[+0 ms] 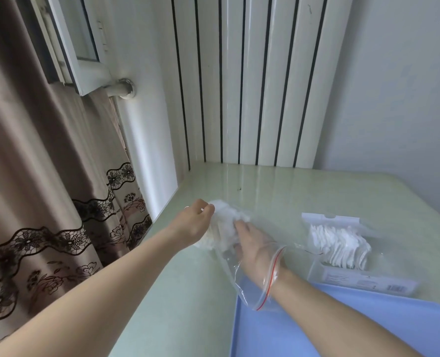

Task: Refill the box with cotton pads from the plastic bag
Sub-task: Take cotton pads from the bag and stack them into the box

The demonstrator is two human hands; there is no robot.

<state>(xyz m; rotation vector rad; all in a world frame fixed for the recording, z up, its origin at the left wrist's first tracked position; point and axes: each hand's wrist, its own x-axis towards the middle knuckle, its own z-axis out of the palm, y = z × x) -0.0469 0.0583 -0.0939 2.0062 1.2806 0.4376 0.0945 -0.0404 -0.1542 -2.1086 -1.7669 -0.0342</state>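
Observation:
A clear zip plastic bag [242,284] with a red seal strip lies on the pale green table [188,292], its mouth around my right wrist. My right hand [252,240] is inside the bag, fingers reaching onto the white cotton pads [226,220] at its far end. My left hand [195,220] grips the bag's closed far end from outside. To the right lies the clear box [352,269] with a white lid flap, holding a row of cotton pads [340,246].
A light blue tray [368,328] lies at the near right, under my right forearm. White ribbed panels stand behind the table; a brown lace-trimmed curtain [46,228] hangs at the left past the table's edge.

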